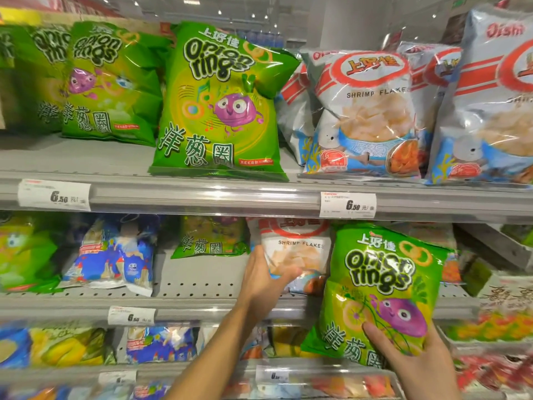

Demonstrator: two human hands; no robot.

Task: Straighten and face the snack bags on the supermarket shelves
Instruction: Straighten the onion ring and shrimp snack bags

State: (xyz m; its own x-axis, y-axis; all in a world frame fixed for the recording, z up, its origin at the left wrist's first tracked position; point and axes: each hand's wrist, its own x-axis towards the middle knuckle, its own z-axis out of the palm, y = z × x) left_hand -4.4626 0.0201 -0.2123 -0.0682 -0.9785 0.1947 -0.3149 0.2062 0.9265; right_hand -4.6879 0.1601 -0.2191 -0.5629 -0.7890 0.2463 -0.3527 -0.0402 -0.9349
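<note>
the left hand [266, 280] reaches onto the middle shelf [202, 287] and grips a white shrimp flakes bag [297, 249], thumb across its front and fingers behind its left edge. the bag stands upright, label facing out, its top tucked under the rail of the shelf above. the right hand [415, 359] holds a green onion rings bag [383, 287] by its lower right corner, thumb pressed on the front and fingers hidden behind. this bag is off the shelf, in front of the shelf edge, just right of the shrimp flakes bag and overlapping it, tilted slightly with its top leaning right.

on the top shelf [72, 160] a large onion rings bag [222, 102] stands at the front edge, facing out, with more green bags [109, 82] set further back to its left. right of it, shrimp flakes bags [366, 111] lean at the edge. price tags [347, 205] sit on the rail. further left on the middle shelf lie a blue bag [115, 255] and another green bag [212, 238] at the back.
</note>
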